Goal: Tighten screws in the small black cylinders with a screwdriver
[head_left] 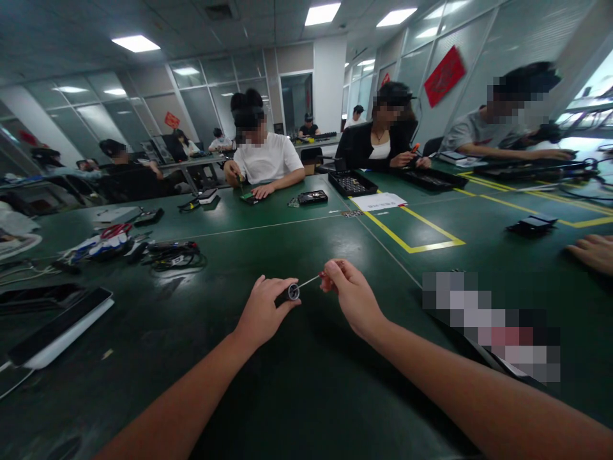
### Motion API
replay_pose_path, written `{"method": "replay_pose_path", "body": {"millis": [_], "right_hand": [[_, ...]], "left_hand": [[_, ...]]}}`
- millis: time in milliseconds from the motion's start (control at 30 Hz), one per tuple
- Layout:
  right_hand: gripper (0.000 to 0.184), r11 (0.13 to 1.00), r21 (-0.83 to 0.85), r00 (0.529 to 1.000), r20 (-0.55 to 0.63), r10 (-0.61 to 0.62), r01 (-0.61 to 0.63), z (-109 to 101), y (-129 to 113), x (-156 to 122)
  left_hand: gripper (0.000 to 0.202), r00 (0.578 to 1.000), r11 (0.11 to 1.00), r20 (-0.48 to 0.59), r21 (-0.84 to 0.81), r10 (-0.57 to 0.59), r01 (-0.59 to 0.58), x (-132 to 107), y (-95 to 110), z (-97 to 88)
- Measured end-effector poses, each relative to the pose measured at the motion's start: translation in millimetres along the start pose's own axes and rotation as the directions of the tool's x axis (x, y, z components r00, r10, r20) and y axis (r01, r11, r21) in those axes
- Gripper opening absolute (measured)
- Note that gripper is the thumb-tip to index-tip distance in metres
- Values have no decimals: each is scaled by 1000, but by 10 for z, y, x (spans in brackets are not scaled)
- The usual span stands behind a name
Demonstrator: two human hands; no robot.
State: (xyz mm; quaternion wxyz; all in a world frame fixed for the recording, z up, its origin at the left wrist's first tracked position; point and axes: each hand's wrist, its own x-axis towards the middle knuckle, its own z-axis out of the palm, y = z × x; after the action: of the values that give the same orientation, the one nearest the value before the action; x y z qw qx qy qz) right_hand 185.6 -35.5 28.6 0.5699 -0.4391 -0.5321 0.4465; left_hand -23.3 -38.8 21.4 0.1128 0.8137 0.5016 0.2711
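Observation:
Between the thumb and fingers of my left hand (pixel 261 310) is a short black cylinder (pixel 292 292), its round, pale-rimmed end turned to the right. The rest of the cylinder is covered by the hand. My right hand (pixel 352 294) pinches the reddish end of a thin screwdriver (pixel 309 281). Its metal shaft slants down to the left and its tip meets the cylinder's rimmed end; whether it goes inside I cannot tell. Both hands are held over the green table (pixel 287 396).
Bundled cables (pixel 175 255) and a black-and-white box (pixel 62 326) lie on the left. A black tray (pixel 352 183) stands across the table, near a white paper sign (pixel 378 202) and yellow tape (pixel 435 246). Several people sit around, and another person's hand (pixel 594 251) rests at right.

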Motion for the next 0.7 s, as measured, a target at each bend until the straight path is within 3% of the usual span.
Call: {"method": "replay_pose_path", "body": {"millis": [67, 200, 533, 700], "right_hand": [[33, 993, 84, 995, -48, 82, -78, -25, 30, 57], [29, 996, 56, 987, -141, 80, -73, -68, 71, 110], [27, 998, -41, 999, 14, -38, 38, -26, -8, 2], [25, 995, -82, 998, 20, -52, 54, -13, -46, -18]], "left_hand": [[36, 1000, 999, 5, 35, 25, -25, 4, -12, -23], [35, 1000, 998, -7, 62, -28, 29, 26, -76, -55], [36, 998, 998, 13, -5, -58, 58, 17, -32, -36], [37, 998, 998, 11, -27, -63, 63, 16, -17, -33]]}}
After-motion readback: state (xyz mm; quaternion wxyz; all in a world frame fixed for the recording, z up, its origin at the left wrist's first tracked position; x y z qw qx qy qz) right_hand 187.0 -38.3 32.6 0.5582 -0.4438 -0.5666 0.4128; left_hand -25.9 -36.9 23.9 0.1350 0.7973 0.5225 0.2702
